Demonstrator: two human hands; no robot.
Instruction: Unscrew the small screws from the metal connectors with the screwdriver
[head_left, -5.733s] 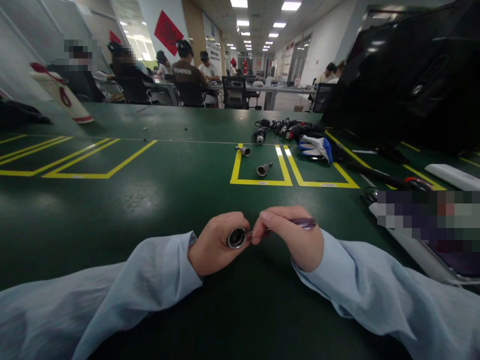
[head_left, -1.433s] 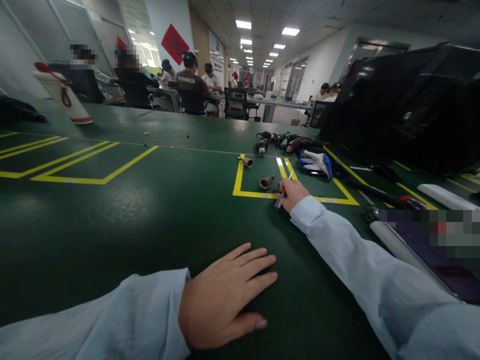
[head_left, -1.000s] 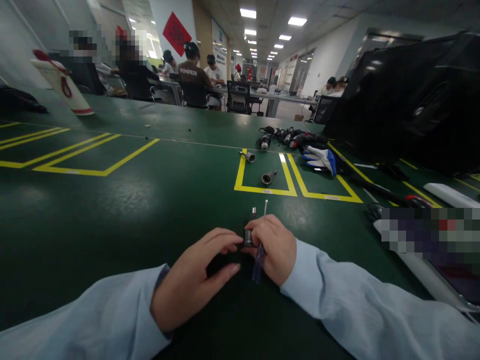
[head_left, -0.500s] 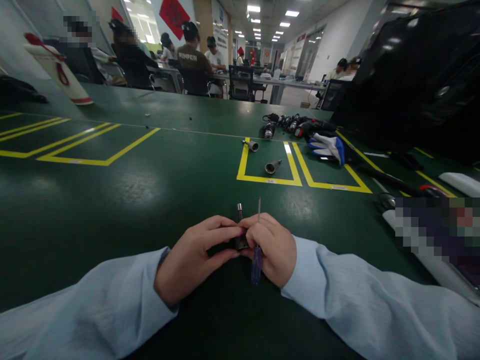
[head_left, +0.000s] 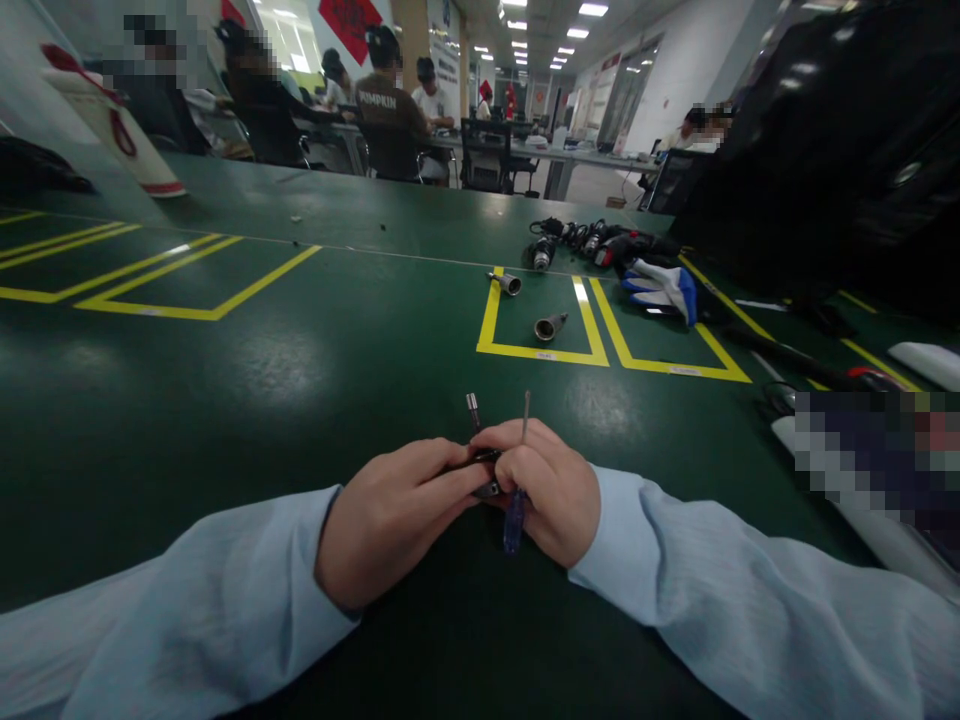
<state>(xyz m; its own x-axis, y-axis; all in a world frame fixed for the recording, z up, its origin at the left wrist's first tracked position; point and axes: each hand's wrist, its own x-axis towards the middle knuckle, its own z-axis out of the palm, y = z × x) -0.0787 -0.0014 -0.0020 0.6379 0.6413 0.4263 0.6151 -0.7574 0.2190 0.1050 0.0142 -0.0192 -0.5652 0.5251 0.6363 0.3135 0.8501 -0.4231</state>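
Well to the left of an open-ended yellow tape rectangle (head_left: 544,354), which serves as landmark, a tapering cream-white container (head_left: 116,125) with a red top and a dark red cord stands near the far part of the dark green, glossy tabletop (head_left: 225,420). More yellow tape outlines (head_left: 150,311) lie between that container and the rectangle, nearer its left. Beyond the rectangle and to its left, people (head_left: 386,110) sit on black chairs.

The left hand (head_left: 394,510), in a light blue sleeve, is on the near side of the rectangle and to its left; its fingers close against a slender dark metal piece (head_left: 472,410) with a bright silver tip. This piece sits between both hands, in front of the rectangle's left corner, its body mostly covered.

One grey, cone-shaped metal socket (head_left: 510,284) lies across the rectangle's left strip; a second similar socket (head_left: 551,327) lies inside. In front of the rectangle, the right hand (head_left: 551,490) has its fingers curled around a screwdriver (head_left: 514,520) with a translucent purple handle, shank pointing up, and also touches the metal piece.

Just right of the rectangle rests a white-and-blue glove (head_left: 666,288).
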